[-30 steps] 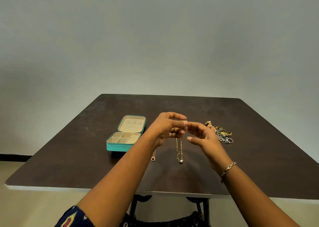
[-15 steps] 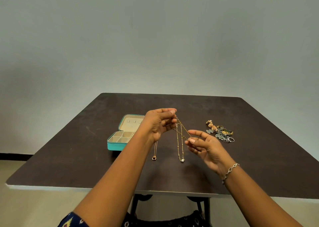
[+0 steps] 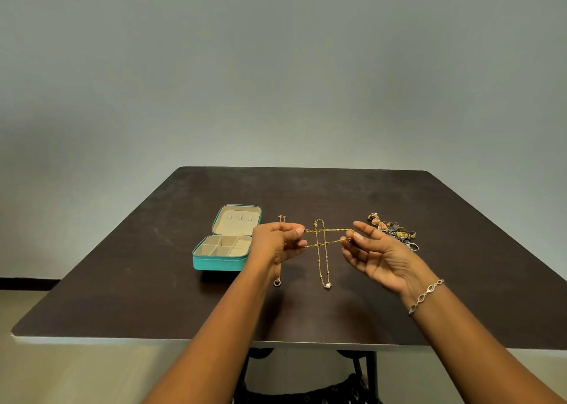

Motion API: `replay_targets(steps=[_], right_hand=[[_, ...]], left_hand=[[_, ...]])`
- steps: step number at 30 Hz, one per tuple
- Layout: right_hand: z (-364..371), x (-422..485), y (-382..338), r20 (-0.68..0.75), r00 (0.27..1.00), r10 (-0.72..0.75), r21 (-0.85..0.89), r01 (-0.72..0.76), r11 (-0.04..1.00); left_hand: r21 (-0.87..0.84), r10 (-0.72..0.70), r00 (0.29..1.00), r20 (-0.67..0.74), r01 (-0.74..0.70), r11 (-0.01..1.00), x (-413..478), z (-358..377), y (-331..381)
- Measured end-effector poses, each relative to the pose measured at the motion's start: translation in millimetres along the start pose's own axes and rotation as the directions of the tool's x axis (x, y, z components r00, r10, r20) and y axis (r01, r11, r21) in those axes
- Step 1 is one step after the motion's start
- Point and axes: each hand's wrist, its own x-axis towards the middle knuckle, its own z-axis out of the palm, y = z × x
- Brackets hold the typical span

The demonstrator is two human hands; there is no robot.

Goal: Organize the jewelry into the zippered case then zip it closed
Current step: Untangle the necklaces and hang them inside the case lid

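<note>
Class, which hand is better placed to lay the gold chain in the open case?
Likely the left hand: it pinches the chain right beside the case; the right hand is farther off.

Nothing legible in sight.
From where I stand, the teal zippered case (image 3: 219,264) towards the table's (image 3: 122,280) left edge shows no brand or label, and the jewelry pile (image 3: 392,230) towards its right edge bears no readable lettering or numbers.

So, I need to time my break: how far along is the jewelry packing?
Done: the case stands open, compartments apparently empty. In hand: left hand and right hand stretch a gold chain between them. Left: that chain, pearl necklace, red-pendant necklace and the pile, then zipping.
</note>
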Motion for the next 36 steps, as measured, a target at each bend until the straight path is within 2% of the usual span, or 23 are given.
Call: replay_targets(steps=[6,12,14,17,20,23,25,28,31,36], right_hand=[[18.5,-0.7,2.8,-0.031,0.996,-0.078,-0.058,0.077,0.995],[52.4,7.3,-12.1,-0.017,0.978,-0.207,-0.369,0.186,0.911],[60.1,12.6,-18.8,0.002,0.976,-0.217,-0.445,0.195,0.874],[67.5,22.3,-27.3,0.016,0.977,-0.215,-0.528,0.191,0.827],[70.5,30.6,-34.3,0.02,0.977,-0.212,-0.622,0.178,0.763],[71.8,36.8,-40.0,0.022,0.976,-0.217,-0.726,0.165,0.668],[74.0,40.3,-42.9,0.028,0.976,-0.218,-0.766,0.161,0.622],[81.7,45.1,-44.5,0.048,0.974,-0.222,-0.806,0.169,0.567],[93.7,51.1,-43.6,0.074,0.971,-0.226,-0.836,0.184,0.516],[106.3,59.2,-42.2,0.105,0.965,-0.239,-0.868,0.206,0.452]], left_hand=[[-0.051,-0.018,0.999,-0.039,0.016,0.999,0.9,-5.4,-4.1],[0.006,0.021,0.999,-0.04,-0.021,1.0,3.8,-17.7,-4.1],[0.149,0.079,0.996,-0.035,-0.073,0.986,7.0,-24.1,-2.7],[0.496,0.302,0.953,0.014,-0.269,0.826,13.9,-37.5,7.1],[0.618,0.437,0.898,0.041,-0.367,0.695,20.5,-57.2,25.9],[0.758,0.503,0.858,-0.098,-0.263,0.597,38.8,-90.4,36.3],[0.794,0.478,0.852,-0.216,-0.132,0.594,55.7,-112.9,33.5],[0.787,0.372,0.875,-0.311,0.018,0.617,76.6,-133.3,24.8],[0.773,0.226,0.923,-0.312,0.108,0.625,93.2,-142.0,17.3],[0.815,0.068,0.956,-0.285,0.204,0.543,111.0,-137.6,16.7]])
